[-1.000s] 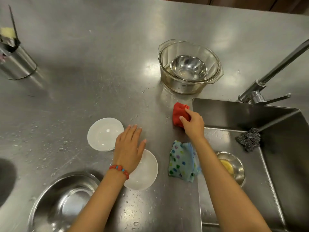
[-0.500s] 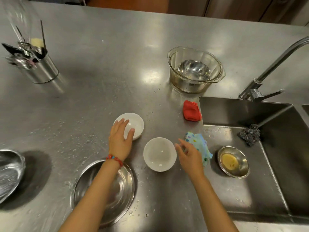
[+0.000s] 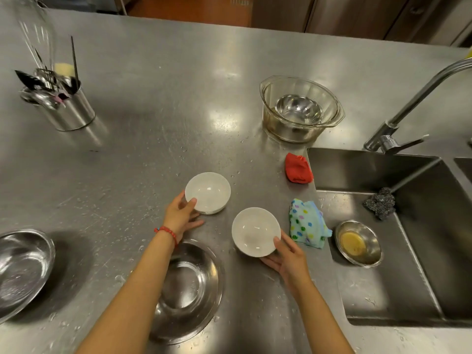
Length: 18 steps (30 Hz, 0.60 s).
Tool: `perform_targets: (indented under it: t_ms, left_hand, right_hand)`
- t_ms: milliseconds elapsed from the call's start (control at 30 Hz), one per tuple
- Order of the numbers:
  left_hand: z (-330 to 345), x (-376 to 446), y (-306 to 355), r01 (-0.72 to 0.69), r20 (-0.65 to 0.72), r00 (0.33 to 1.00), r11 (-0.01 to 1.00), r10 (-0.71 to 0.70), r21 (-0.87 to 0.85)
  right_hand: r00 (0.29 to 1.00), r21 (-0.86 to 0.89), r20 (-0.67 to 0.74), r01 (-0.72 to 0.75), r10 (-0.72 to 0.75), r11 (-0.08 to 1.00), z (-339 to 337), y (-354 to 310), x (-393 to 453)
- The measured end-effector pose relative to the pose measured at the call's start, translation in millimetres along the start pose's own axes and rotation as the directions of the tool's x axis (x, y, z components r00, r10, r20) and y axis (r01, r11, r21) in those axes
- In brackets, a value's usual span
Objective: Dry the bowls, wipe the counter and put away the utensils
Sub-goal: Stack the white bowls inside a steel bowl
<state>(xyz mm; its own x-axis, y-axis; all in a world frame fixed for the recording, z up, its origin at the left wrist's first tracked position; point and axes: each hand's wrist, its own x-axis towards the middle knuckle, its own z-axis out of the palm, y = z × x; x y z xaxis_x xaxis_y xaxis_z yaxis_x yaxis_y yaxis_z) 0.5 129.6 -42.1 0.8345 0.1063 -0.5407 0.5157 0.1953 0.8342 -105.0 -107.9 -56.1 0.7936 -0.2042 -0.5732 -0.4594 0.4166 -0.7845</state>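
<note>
Bowls of smooth white ceramic, round: left hand (image 3: 180,215) grips one (image 3: 208,192), right hand (image 3: 290,259) the other (image 3: 255,231).

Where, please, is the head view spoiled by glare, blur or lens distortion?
Head view: glare patches on the steel counter; the utensil holder and its utensils look smeared; wide-angle bending curves the counter's far edge; both white bowls stay sharp.

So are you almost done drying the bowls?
Not nearly. Nothing looks finished. The left hand grips one white bowl and the right hand grips the other white bowl, but the spotted cloth lies untouched. Droplets dot the counter, so wiping is left. Utensils already stand in the metal holder.
</note>
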Motion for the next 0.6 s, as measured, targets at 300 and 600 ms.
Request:
perform_targets:
  t_ms: [300, 600]
  left_hand:
    - [-7.9, 10.6, 8.6, 0.188, 0.119, 0.979, 0.956, -0.165, -0.223]
    - [-17.9, 0.6, 16.2, 0.101, 0.084, 0.993, 0.970, -0.085, -0.220]
  right_hand:
    - [0.999, 0.010, -0.006, 0.045, -0.045, 0.999, 1.7, 1.4, -9.7]
    - [0.991, -0.044, 0.098, 0.091, -0.087, 0.995, 16.7, -11.5, -27.7]
